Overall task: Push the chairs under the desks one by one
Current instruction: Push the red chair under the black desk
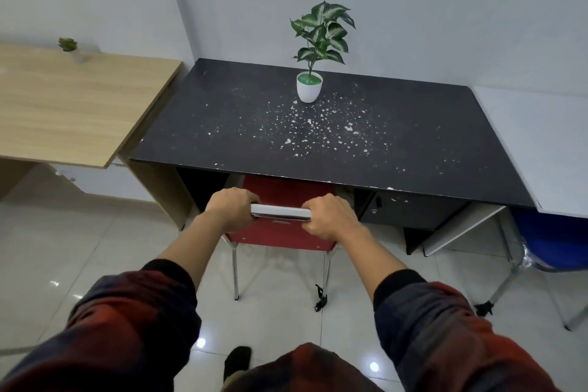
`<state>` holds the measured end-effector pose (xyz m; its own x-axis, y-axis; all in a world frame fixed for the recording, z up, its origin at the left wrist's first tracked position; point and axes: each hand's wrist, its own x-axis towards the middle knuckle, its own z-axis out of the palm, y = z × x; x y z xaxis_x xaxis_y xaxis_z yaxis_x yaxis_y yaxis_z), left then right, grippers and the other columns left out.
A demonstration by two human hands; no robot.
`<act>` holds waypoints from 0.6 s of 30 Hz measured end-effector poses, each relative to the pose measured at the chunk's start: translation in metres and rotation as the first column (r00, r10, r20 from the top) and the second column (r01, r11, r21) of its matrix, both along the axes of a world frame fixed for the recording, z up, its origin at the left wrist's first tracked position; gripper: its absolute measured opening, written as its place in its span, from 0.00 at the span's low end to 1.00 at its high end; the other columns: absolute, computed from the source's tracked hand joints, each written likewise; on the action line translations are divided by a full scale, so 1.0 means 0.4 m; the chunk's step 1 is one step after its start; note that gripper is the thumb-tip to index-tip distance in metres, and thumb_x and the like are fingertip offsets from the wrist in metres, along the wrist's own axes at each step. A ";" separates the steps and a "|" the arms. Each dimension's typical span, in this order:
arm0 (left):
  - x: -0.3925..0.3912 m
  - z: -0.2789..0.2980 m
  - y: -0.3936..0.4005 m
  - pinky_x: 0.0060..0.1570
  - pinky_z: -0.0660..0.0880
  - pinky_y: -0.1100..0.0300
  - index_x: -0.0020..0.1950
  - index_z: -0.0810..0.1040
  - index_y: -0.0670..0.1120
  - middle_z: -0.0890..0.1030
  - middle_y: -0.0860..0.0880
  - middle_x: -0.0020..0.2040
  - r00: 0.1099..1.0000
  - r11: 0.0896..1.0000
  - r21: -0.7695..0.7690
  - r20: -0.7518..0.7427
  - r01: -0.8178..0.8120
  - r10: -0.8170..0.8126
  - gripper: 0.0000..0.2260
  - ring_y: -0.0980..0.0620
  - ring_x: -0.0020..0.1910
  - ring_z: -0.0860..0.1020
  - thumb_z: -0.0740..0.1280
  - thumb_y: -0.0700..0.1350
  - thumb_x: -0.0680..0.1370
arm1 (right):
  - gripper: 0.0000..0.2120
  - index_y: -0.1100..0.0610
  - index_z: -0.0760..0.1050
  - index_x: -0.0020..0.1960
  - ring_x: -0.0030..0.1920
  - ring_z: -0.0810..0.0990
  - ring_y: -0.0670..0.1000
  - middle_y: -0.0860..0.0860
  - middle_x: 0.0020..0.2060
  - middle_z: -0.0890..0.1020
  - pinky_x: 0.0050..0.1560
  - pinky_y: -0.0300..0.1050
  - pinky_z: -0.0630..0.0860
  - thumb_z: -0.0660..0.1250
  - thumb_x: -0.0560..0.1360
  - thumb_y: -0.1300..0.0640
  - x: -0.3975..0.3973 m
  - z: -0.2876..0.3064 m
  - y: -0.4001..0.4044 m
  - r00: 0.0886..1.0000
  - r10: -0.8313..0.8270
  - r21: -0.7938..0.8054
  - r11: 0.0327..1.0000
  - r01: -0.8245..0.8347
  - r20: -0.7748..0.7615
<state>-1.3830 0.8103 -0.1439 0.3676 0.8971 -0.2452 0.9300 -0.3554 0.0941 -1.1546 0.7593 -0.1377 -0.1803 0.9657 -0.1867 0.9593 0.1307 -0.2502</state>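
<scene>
Showing no readable text, labels, brands, numbers or signs anywhere in the head view.
</scene>
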 end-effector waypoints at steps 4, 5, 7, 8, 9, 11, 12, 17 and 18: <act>-0.014 0.005 0.033 0.39 0.81 0.56 0.54 0.82 0.57 0.83 0.55 0.43 0.999 0.999 0.001 0.022 0.040 -0.040 0.13 0.52 0.38 0.80 0.66 0.46 0.72 | 0.09 0.48 0.82 0.48 0.41 0.81 0.53 0.47 0.37 0.83 0.42 0.45 0.74 0.67 0.70 0.49 -0.018 0.011 0.018 0.999 -0.052 0.001 0.999 0.052 -0.011; -0.027 0.007 0.046 0.38 0.81 0.56 0.55 0.83 0.58 0.84 0.55 0.43 0.999 0.999 0.001 0.023 0.040 -0.040 0.14 0.52 0.37 0.80 0.66 0.46 0.72 | 0.09 0.48 0.82 0.48 0.40 0.80 0.53 0.47 0.37 0.83 0.41 0.45 0.73 0.67 0.71 0.49 -0.034 0.015 0.024 0.998 -0.062 0.008 0.998 0.062 -0.023; -0.056 0.008 0.072 0.35 0.81 0.57 0.55 0.83 0.59 0.84 0.55 0.42 0.999 0.999 0.009 0.012 0.035 -0.035 0.15 0.53 0.35 0.80 0.66 0.45 0.72 | 0.08 0.48 0.82 0.49 0.39 0.79 0.52 0.47 0.37 0.83 0.40 0.44 0.72 0.68 0.71 0.50 -0.066 0.021 0.037 0.996 -0.079 0.019 0.997 0.079 -0.035; -0.067 0.007 0.080 0.35 0.81 0.58 0.55 0.83 0.59 0.84 0.55 0.41 0.999 0.999 0.009 0.008 0.037 -0.037 0.14 0.54 0.35 0.80 0.67 0.45 0.72 | 0.08 0.48 0.83 0.48 0.37 0.77 0.52 0.47 0.36 0.82 0.40 0.44 0.71 0.68 0.71 0.50 -0.078 0.021 0.040 0.996 -0.087 0.018 0.996 0.087 -0.032; -0.074 0.001 0.085 0.35 0.81 0.58 0.54 0.83 0.59 0.84 0.55 0.41 0.999 0.999 0.005 0.009 0.040 -0.040 0.14 0.54 0.35 0.80 0.67 0.45 0.72 | 0.08 0.48 0.83 0.48 0.36 0.76 0.51 0.47 0.35 0.81 0.40 0.44 0.71 0.68 0.71 0.50 -0.086 0.018 0.040 0.995 -0.096 0.013 0.995 0.096 -0.026; -0.080 -0.007 0.085 0.36 0.81 0.57 0.54 0.83 0.59 0.84 0.55 0.41 0.999 0.999 0.013 0.016 0.051 -0.051 0.14 0.54 0.35 0.80 0.67 0.45 0.72 | 0.08 0.48 0.83 0.48 0.36 0.76 0.52 0.46 0.34 0.80 0.40 0.44 0.72 0.68 0.71 0.49 -0.093 0.011 0.039 0.994 -0.112 0.002 0.994 0.112 -0.017; -0.083 -0.010 0.088 0.36 0.81 0.57 0.53 0.83 0.59 0.84 0.55 0.40 0.998 0.998 0.021 0.021 0.056 -0.057 0.14 0.54 0.35 0.80 0.66 0.45 0.72 | 0.08 0.48 0.83 0.48 0.37 0.78 0.52 0.46 0.35 0.81 0.40 0.44 0.73 0.68 0.71 0.49 -0.098 0.009 0.040 0.993 -0.119 0.001 0.993 0.119 -0.014; -0.099 -0.020 0.092 0.36 0.81 0.57 0.52 0.83 0.60 0.83 0.56 0.39 0.997 0.997 0.014 0.030 0.070 -0.070 0.14 0.54 0.35 0.80 0.66 0.45 0.70 | 0.11 0.47 0.82 0.51 0.44 0.81 0.54 0.48 0.41 0.84 0.44 0.46 0.75 0.68 0.71 0.49 -0.121 0.004 0.035 0.988 -0.156 -0.020 0.988 0.156 -0.009; -0.104 -0.027 0.086 0.36 0.81 0.57 0.52 0.83 0.60 0.83 0.56 0.39 0.997 0.997 0.012 0.023 0.072 -0.072 0.15 0.54 0.35 0.80 0.66 0.45 0.69 | 0.11 0.47 0.82 0.52 0.45 0.82 0.54 0.49 0.42 0.84 0.45 0.46 0.75 0.68 0.71 0.49 -0.126 -0.002 0.027 0.988 -0.153 -0.028 0.988 0.153 -0.002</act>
